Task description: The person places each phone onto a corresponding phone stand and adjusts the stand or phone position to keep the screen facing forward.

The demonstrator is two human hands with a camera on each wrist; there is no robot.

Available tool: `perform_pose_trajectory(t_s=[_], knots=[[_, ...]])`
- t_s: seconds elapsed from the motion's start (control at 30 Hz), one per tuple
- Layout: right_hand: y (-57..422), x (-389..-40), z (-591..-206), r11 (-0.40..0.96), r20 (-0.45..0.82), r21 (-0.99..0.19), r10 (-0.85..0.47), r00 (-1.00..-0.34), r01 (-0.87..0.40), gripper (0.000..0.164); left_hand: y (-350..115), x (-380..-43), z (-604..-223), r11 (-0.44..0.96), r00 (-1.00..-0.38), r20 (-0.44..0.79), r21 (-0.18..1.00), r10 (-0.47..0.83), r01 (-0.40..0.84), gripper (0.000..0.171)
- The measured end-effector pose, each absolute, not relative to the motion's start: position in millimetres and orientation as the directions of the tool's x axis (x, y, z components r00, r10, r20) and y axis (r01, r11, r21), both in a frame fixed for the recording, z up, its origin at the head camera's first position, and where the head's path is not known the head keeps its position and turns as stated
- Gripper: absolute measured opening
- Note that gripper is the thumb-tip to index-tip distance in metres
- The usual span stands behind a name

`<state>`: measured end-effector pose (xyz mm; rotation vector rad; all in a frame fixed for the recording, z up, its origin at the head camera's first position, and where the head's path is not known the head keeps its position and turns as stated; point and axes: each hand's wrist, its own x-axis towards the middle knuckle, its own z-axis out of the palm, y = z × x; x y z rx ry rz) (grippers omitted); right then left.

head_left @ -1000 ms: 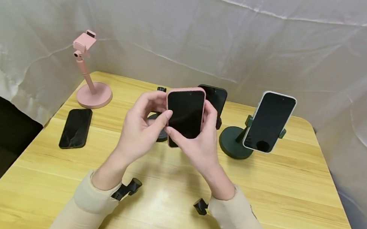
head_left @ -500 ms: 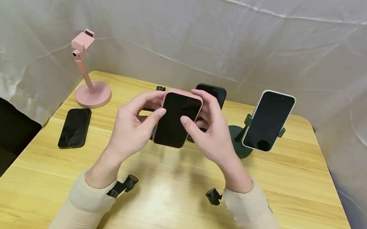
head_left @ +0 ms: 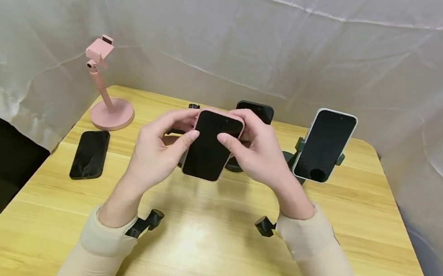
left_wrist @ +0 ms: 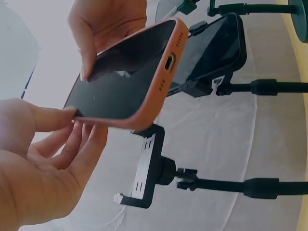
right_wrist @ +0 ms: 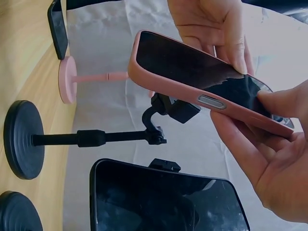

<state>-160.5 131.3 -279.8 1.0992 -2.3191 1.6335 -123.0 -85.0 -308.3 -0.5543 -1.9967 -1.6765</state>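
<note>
A smartphone in a pink case [head_left: 208, 150] is held up over the table, screen toward the head camera. My left hand [head_left: 154, 151] pinches its left edge, thumb at the screen's border and fingers behind. On the other side my right hand [head_left: 262, 154] grips it, thumb on the screen and fingers along the edge and back. The case's charging port end faces the left wrist camera. Behind it, in the left wrist view, stands a black phone stand with a bare clamp [left_wrist: 147, 168]. Most of that stand is hidden by the hands in the head view.
A black phone [head_left: 259, 111] sits in another black stand behind my right hand. To the right, a white-edged phone [head_left: 325, 145] is clamped in a dark green stand [head_left: 300, 145]. A pink stand [head_left: 112, 114] and a flat-lying black phone [head_left: 90, 155] are at the left.
The pink-cased phone has moved slightly left and down. My right hand has shifted right, up its edge, its thumb now higher on the screen; my left hand has moved a little left.
</note>
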Motion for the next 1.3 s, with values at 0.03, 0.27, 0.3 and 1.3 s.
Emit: perform_pose_trajectory(t_s=[0.03,0.27,0.3,1.3], knots=[[131,-161,-279,0.155,0.465,-0.784,-0.495,-0.734,-0.601,0.029,-86,-124,-308,0.167,-0.803,0.596,0.791,0.011,0.589,0.038],[126,-164,-268,0.072,0.515,-0.800,-0.425,-0.744,-0.595,0.029,-102,-130,-307,0.161,-0.729,0.685,0.719,0.000,0.676,0.035],[126,-164,-266,0.062,0.528,-0.798,-0.409,-0.744,-0.600,0.029,-105,-132,-307,0.169,-0.720,0.694,0.712,-0.018,0.682,0.034],[81,-204,-226,0.099,0.541,-0.804,-0.288,-0.791,-0.586,0.033,-156,-153,-317,0.335,-0.961,0.221,0.904,0.167,0.266,0.025]])
